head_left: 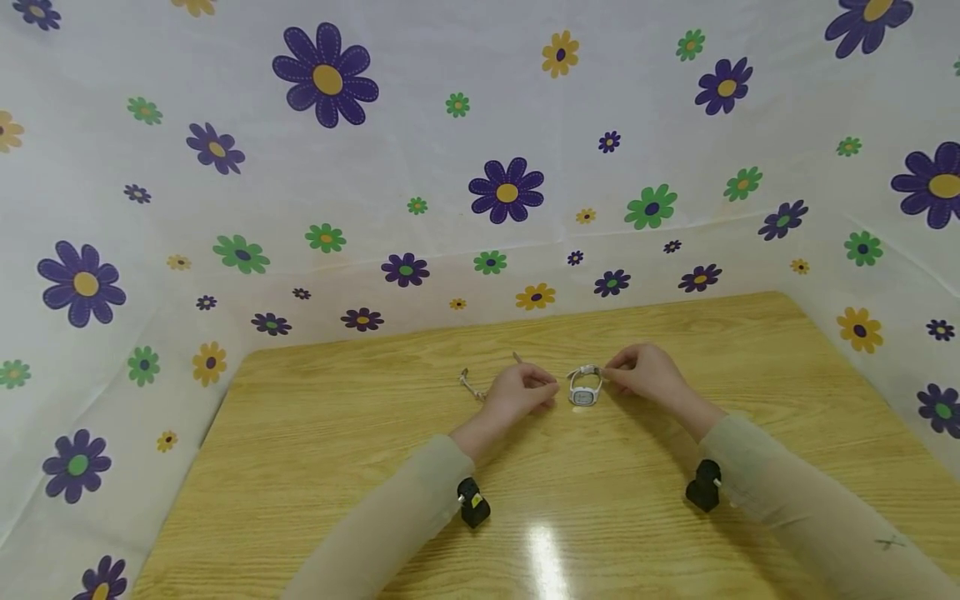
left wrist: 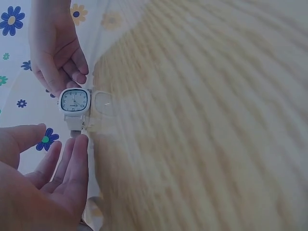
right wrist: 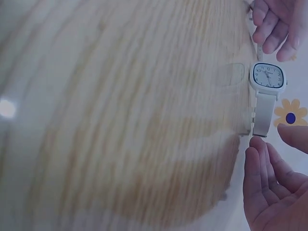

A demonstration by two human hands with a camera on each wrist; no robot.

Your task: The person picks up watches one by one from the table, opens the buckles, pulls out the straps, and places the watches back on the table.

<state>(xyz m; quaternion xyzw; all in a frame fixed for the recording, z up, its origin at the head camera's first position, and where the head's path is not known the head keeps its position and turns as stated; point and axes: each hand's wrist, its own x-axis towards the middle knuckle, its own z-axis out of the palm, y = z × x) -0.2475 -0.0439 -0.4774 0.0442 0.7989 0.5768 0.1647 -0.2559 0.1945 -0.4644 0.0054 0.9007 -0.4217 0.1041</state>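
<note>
A white wristwatch (head_left: 584,388) with a squarish face stands on the wooden table, its strap looped behind the dial. At its left is my left hand (head_left: 521,388), fingertips a small gap from the watch in the head view. My right hand (head_left: 647,371) is on the other side, with fingertips at the strap; whether they touch it is hard to tell. In the right wrist view the thumb of the right hand (right wrist: 276,192) stands apart from its nearly straight fingers. The left wrist view shows the left hand (left wrist: 53,183) with extended fingers and thumb apart.
A thin, silvery, chain-like thing (head_left: 472,384) lies left of my left hand and is partly hidden by it. Just behind that hand a slim tip (head_left: 517,357) sticks out. Flower-printed white cloth (head_left: 420,167) walls in the table (head_left: 315,467) at the back and sides.
</note>
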